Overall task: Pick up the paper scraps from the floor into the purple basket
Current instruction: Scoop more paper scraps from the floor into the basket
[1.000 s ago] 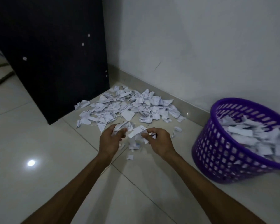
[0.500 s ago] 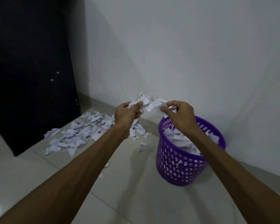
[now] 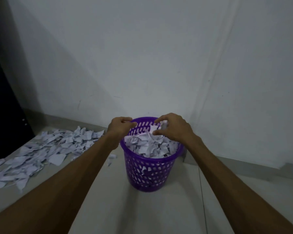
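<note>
Over the purple basket (image 3: 150,168), both hands poised to drop scraps: left hand (image 3: 119,127) grip curled, contents unclear; right hand (image 3: 172,128) grip spread above heaped paper (image 3: 149,146).

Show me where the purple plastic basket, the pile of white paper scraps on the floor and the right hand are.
purple plastic basket (image 3: 150,173): head view, front wall.
pile of white paper scraps (image 3: 41,154): head view, pile's middle.
right hand (image 3: 172,128): head view, back of hand.

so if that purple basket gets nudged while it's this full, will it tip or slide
The purple basket is thin perforated plastic filled only with paper scraps, so it is probably light. On the glossy tiled floor it would likely slide. It is tall with a narrower base, so a push near the rim might tip it.
</note>
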